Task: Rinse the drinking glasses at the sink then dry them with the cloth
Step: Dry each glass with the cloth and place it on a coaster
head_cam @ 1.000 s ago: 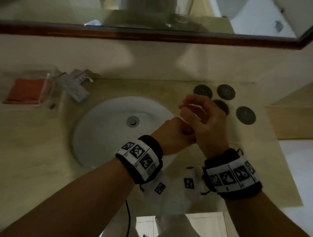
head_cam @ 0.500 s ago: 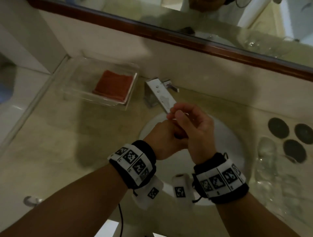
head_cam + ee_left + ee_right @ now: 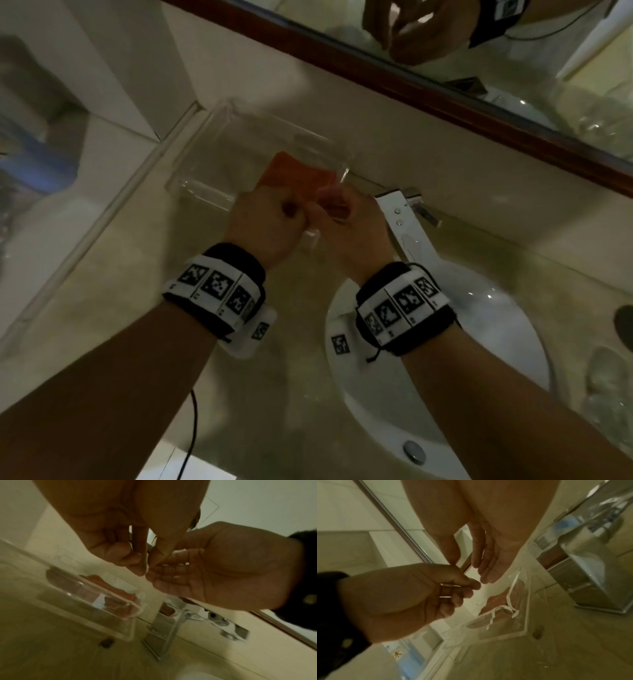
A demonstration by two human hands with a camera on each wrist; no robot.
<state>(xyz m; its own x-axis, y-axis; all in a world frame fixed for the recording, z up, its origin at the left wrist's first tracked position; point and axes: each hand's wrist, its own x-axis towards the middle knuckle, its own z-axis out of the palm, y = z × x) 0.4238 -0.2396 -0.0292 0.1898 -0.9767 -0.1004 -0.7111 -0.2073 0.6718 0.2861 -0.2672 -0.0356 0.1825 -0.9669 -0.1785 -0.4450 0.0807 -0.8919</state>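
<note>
I hold both hands point(image 3: 305, 219) loosely curled, gripping nothing, just short of the cloth point(image 3: 294, 173); glasses point(image 3: 606, 387) undried.

Beige counter point(image 3: 102, 342) bears clear tray point(image 3: 205, 192); faucet point(image 3: 407, 219).

Cloth point(image 3: 294, 173) in tray point(image 3: 191, 161), left of faucet point(image 3: 404, 219)

The right hand point(image 3: 477, 555) reaches down from the top edge, fingers straight and close together, thumb apart from them, nothing in its grip. The left hand point(image 3: 412, 595) enters from the left, its fingers loosely curled, thumb tip near the right fingertips. Below them a clear tray point(image 3: 527, 615) sits on the beige tabletop point(image 3: 556, 655), an orange cloth point(image 3: 498, 599) inside. A chrome faucet point(image 3: 594, 582) stands at right.
</note>
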